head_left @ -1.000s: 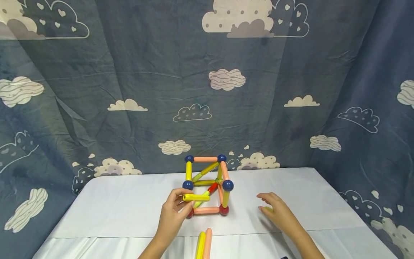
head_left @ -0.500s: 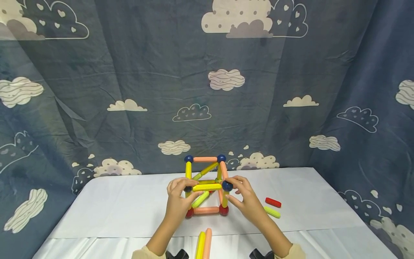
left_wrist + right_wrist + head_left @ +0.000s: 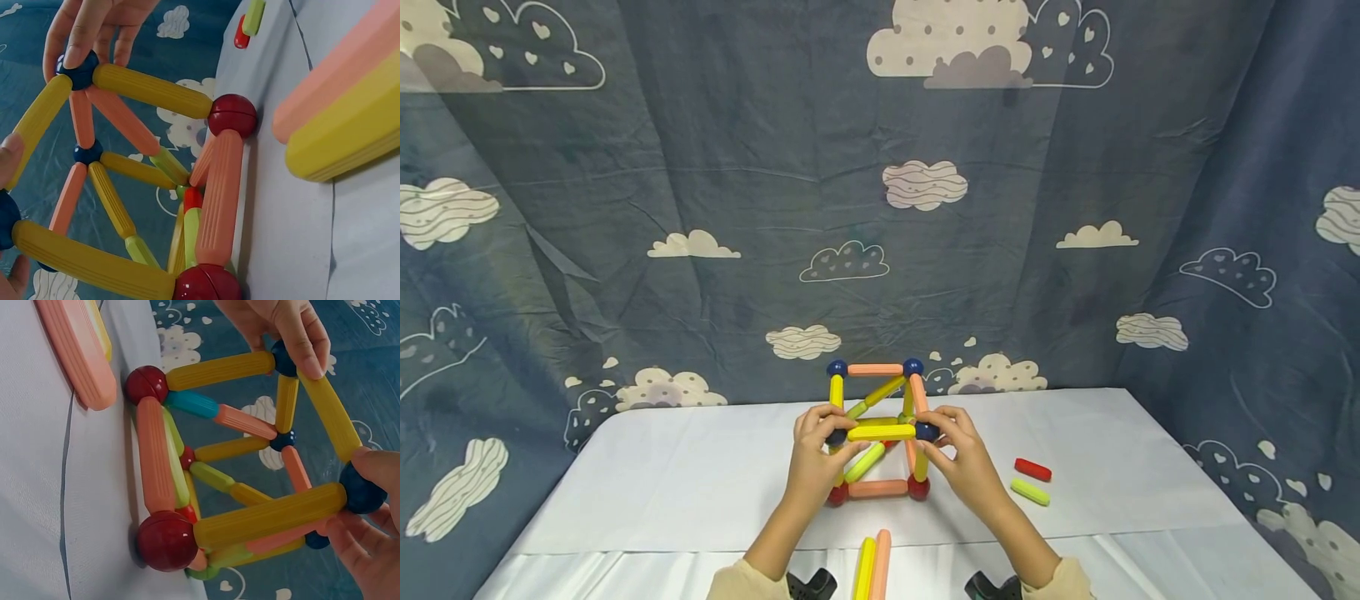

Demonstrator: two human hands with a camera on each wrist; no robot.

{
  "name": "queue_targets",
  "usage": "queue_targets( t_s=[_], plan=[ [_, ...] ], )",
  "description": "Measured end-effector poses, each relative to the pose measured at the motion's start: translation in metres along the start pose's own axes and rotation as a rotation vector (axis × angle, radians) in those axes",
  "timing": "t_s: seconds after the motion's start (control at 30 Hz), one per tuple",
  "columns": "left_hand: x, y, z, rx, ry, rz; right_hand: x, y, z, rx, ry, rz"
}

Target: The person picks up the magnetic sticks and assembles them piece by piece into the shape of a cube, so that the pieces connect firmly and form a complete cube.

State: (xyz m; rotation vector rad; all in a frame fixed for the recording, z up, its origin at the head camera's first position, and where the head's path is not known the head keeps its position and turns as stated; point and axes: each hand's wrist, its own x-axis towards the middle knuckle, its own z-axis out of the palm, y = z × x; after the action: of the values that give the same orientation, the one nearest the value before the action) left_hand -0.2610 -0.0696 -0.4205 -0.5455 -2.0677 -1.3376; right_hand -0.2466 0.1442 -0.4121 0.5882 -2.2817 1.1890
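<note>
A cube-like frame of ribbed magnetic rods and balls stands on the table, with red balls [image 3: 918, 487] at its front base. Across its upper front lies a yellow rod [image 3: 882, 432], running between two blue balls. My left hand [image 3: 808, 462] holds the left blue ball [image 3: 285, 357], its thumb touching the rod's end in the right wrist view. My right hand [image 3: 970, 467] pinches the right blue ball [image 3: 79, 70] between thumb and fingers. Short green, red and teal [image 3: 194, 404] pieces form diagonals inside the frame.
A long yellow rod [image 3: 865, 567] and a long pink rod [image 3: 881, 565] lie side by side at the table's front. Short red [image 3: 1033, 469] and lime [image 3: 1030, 492] rods lie to the right. A cloud-patterned curtain [image 3: 775, 208] hangs behind the white table [image 3: 647, 492].
The left hand has brought the yellow rod up to the frame's front top. My right hand has left a lime rod on the table and moved left onto the right blue ball.
</note>
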Motion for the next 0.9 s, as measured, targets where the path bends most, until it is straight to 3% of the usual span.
queue_targets(
  t_s=[0.33,0.53,0.6,0.63,0.7,0.83,0.9],
  plan=[
    [-0.003,0.001,-0.004,0.095,-0.013,0.029,-0.003,0.002,-0.005,-0.030,-0.012,0.002],
    [-0.034,0.001,-0.016,0.126,0.026,0.041,-0.016,0.021,-0.036,-0.125,-0.017,0.023],
    [-0.046,0.001,-0.020,0.100,-0.004,0.007,-0.023,0.034,-0.049,-0.152,-0.021,0.031],
    [-0.051,0.001,-0.022,0.082,-0.043,-0.026,-0.027,0.042,-0.055,-0.159,-0.032,0.046],
    [-0.060,0.001,-0.024,0.049,-0.187,-0.107,-0.036,0.056,-0.066,-0.172,-0.061,0.088],
    [-0.073,-0.001,-0.026,0.001,-0.579,-0.311,-0.049,0.080,-0.080,-0.192,-0.153,0.228],
    [-0.077,-0.001,-0.025,-0.005,-0.741,-0.388,-0.053,0.089,-0.082,-0.208,-0.200,0.291]
  ],
)
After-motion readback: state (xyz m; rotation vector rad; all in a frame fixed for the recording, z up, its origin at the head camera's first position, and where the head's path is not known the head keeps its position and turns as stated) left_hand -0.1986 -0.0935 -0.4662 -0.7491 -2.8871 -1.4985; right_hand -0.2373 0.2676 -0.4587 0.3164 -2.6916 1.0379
